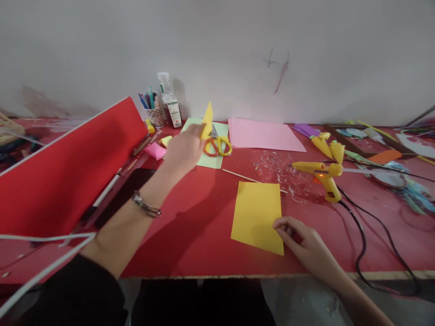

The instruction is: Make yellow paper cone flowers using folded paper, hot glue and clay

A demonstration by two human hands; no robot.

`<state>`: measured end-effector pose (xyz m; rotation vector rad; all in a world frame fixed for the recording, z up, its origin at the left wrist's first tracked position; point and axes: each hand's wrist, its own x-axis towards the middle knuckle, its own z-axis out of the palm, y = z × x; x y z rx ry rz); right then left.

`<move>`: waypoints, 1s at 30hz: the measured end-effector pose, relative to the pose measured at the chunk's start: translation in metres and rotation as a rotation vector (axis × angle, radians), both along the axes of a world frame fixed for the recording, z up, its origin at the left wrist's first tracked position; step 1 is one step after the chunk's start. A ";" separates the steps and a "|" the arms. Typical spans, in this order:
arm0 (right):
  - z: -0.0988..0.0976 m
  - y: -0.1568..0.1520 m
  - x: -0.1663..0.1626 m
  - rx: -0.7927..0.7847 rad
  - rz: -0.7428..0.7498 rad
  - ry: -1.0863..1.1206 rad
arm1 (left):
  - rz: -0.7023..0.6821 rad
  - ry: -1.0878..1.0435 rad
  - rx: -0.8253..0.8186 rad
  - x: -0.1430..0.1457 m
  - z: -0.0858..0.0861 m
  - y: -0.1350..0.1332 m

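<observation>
My left hand (185,147) is closed on a small piece of yellow paper (207,120), held up over the green paper (217,161) at the back. Just right of that hand lies a pair of scissors (222,146) with red and yellow handles. My right hand (299,237) pinches the right edge of a yellow sheet of paper (257,215), which lies flat near the table's front. Behind this sheet a thin wooden stick (241,175) rests, partly covered by it.
A yellow glue gun (319,172), its light lit, stands on the right with a looping black cord (362,244). Pink sheets (265,135) lie by the wall. A red board (84,163) leans on the left, near a pen cup (154,115) and bottle (170,99).
</observation>
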<state>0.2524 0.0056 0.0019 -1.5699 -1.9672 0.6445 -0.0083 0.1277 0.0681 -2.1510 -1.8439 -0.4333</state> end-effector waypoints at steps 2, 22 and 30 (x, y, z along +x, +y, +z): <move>-0.001 0.000 0.001 0.007 0.008 -0.011 | -0.126 0.079 -0.106 0.015 -0.018 0.004; 0.000 0.003 0.004 0.069 0.256 -0.167 | -0.763 -0.065 -0.540 0.013 -0.067 -0.047; 0.020 0.020 0.015 0.039 0.404 -0.343 | -0.716 -0.065 -0.591 0.024 -0.073 -0.061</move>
